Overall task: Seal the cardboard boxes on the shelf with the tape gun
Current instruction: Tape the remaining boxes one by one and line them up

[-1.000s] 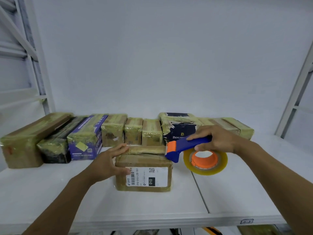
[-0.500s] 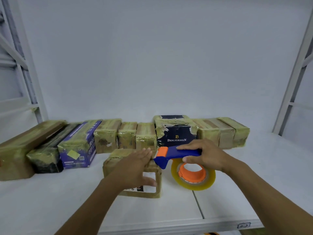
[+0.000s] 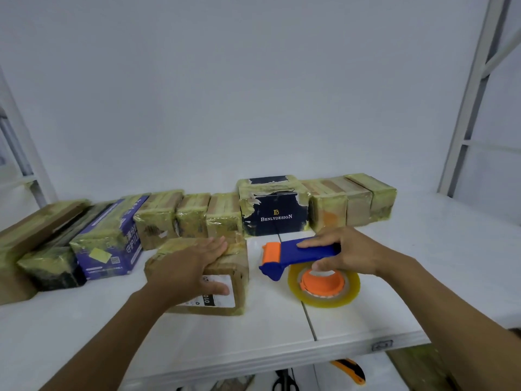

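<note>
Centre of frame. The left hand [image 3: 189, 266] lies spread and flat on the top of the front cardboard box [image 3: 239, 277], fingers straight and pointing toward the upper right, thumb hanging over the near face across the white shipping label [image 3: 222, 300]; it presses, it grasps nothing. The right hand [image 3: 349, 253], right of centre, is wrapped round the blue handle of the tape gun [image 3: 296, 253], forefinger stretched along its top. The gun hangs just beside the box's right edge, orange roller end toward it, apart from the cardboard; its tape roll [image 3: 324, 290] sits low over the white shelf [image 3: 408, 277], and whether it touches cannot be told. The free end of the tape is not visible.

Risks, as judged from here: (1) the left fingers cover the very strip of lid where tape would run, so the gun's cutting edge may meet them unless they shift; (2) the shelf looks smooth, and a light press may let the box skid back into the row of taped boxes [image 3: 194, 213] behind, which stands near it; (3) the lid already bears wrinkled, yellowed tape, so a new strip may bridge creases and lift; (4) if the tape end has fallen back onto the roll, the opening pass lays nothing.
</note>
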